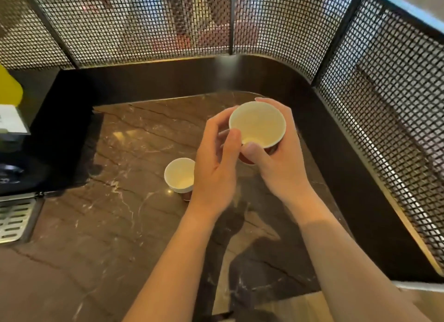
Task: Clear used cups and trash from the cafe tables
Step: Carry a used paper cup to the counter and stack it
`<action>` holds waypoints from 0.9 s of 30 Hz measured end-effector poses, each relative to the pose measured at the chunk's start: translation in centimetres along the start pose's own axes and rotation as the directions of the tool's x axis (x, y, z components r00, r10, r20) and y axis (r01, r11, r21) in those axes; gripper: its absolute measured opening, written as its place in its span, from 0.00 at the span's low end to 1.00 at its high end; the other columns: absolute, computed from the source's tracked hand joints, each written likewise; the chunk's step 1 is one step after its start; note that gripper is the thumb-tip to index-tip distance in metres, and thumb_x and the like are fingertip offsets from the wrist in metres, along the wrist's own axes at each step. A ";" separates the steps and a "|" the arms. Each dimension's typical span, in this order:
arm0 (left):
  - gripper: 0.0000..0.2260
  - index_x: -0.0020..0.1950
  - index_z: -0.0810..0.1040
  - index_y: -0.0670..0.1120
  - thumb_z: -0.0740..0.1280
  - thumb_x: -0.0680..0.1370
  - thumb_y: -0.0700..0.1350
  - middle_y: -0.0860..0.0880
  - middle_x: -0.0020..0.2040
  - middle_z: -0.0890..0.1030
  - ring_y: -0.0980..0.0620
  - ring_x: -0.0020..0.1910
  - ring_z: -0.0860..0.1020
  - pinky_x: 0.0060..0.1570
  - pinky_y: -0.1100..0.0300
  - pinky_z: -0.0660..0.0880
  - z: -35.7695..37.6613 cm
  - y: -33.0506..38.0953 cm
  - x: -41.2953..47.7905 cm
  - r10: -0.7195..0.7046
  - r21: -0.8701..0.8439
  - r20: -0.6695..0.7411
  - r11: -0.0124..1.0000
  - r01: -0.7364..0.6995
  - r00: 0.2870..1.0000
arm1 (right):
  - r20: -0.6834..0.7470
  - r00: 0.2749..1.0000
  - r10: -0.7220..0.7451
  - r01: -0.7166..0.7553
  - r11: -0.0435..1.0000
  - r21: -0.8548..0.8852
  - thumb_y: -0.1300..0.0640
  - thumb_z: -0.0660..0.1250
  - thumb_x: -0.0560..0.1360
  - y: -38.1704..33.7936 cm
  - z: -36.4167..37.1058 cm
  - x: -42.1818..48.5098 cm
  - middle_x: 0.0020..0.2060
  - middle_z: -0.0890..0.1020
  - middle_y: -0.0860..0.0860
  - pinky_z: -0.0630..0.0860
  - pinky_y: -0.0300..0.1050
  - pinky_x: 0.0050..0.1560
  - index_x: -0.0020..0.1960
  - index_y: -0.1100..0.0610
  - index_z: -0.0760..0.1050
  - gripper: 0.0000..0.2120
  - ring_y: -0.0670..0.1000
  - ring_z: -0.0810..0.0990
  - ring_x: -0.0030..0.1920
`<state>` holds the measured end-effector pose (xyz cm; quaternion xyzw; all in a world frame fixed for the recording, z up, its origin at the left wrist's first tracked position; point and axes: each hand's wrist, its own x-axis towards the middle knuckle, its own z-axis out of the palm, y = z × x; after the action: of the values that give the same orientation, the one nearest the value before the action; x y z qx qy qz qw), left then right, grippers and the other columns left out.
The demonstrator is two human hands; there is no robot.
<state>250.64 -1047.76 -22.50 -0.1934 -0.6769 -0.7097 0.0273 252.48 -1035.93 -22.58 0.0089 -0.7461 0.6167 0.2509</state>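
Note:
A paper cup [258, 122], white inside and red outside, is held above the brown marble table [125, 216], and it looks empty. My right hand [282, 163] grips it from the right, fingers curled round the far side and thumb at the near rim. My left hand [216, 170] is at its left side, thumb on the rim and fingers curled behind it. A second, smaller paper cup [179, 175] stands upright on the table just left of my left hand.
A dark ledge and metal mesh screens [384, 105] wall in the table at the back and right. At the left stands a black machine [36, 139] with a metal drip grate [14, 219] and a yellow object [9, 89].

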 end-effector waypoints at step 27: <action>0.21 0.80 0.63 0.56 0.59 0.87 0.49 0.55 0.78 0.69 0.56 0.77 0.67 0.77 0.53 0.67 1.5 -10.6 -3.6 -0.424 0.262 -0.071 0.866 0.427 0.903 | 0.185 0.853 0.488 -0.452 0.868 -0.208 0.53 0.73 0.78 10.6 -0.9 -4.5 0.74 0.69 0.41 0.66 0.43 0.74 0.83 0.44 0.57 0.39 0.42 0.66 0.72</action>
<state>251.15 -1046.22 -33.69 -0.0299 -0.7933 -0.5999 -0.0997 253.26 -1033.90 -33.91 -0.1221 -0.7956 0.5933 0.0033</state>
